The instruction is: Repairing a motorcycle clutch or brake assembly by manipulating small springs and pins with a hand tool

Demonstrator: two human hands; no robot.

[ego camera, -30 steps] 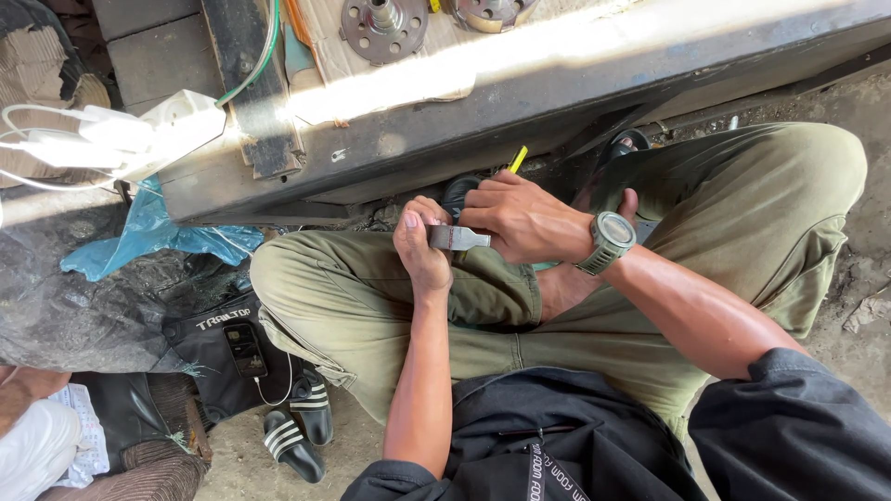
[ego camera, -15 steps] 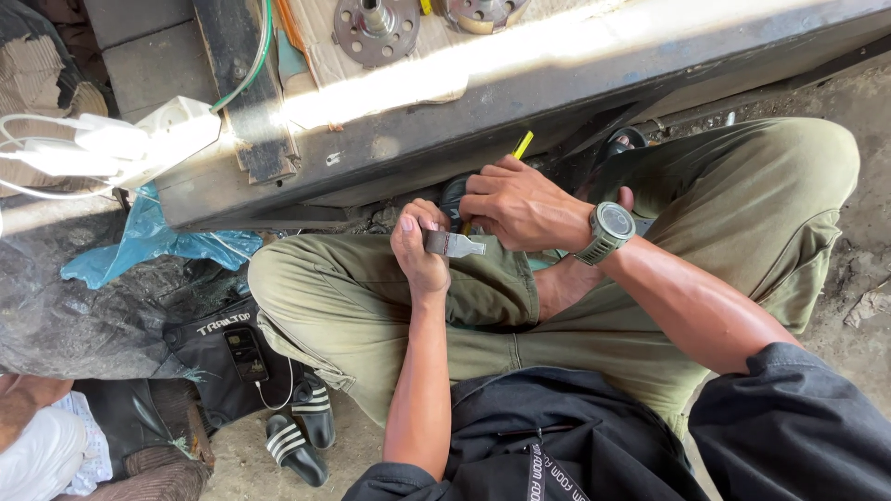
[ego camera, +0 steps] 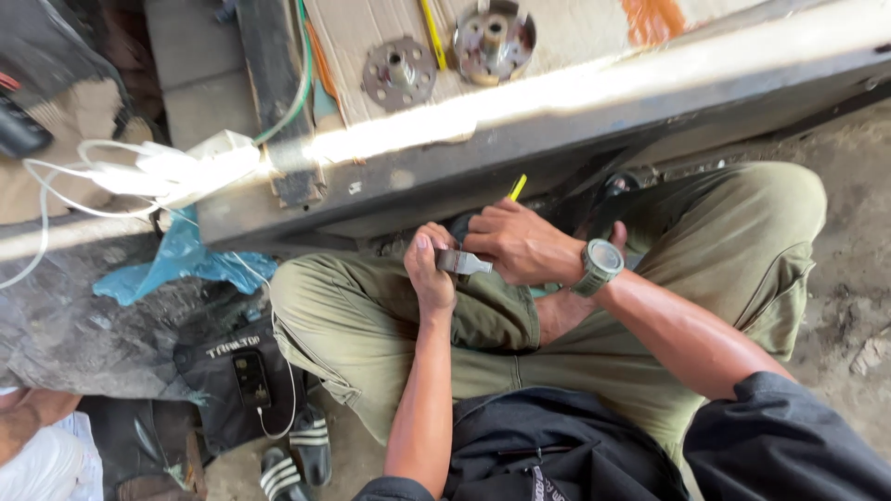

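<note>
I sit cross-legged in olive trousers (ego camera: 371, 325) below a dark steel beam (ego camera: 520, 158). My left hand (ego camera: 429, 274) grips a small flat metal piece (ego camera: 461, 263) at its left end. My right hand (ego camera: 520, 243), with a grey wristwatch (ego camera: 599, 266) on the wrist, closes over the other end of that piece. A thin yellow stick (ego camera: 517, 187) pokes up above the right hand's fingers; whether the hand holds it I cannot tell.
Two round metal flanges (ego camera: 399, 72) (ego camera: 494, 39) lie on cardboard above the beam. A white power strip (ego camera: 200, 162) with cables sits at left, over a blue plastic bag (ego camera: 181, 264). A black bag with a phone (ego camera: 249, 380) and striped sandals (ego camera: 297, 459) lie beside my left knee.
Both hands stay together on the metal piece, with only slight shifts; the view has tilted a little.
</note>
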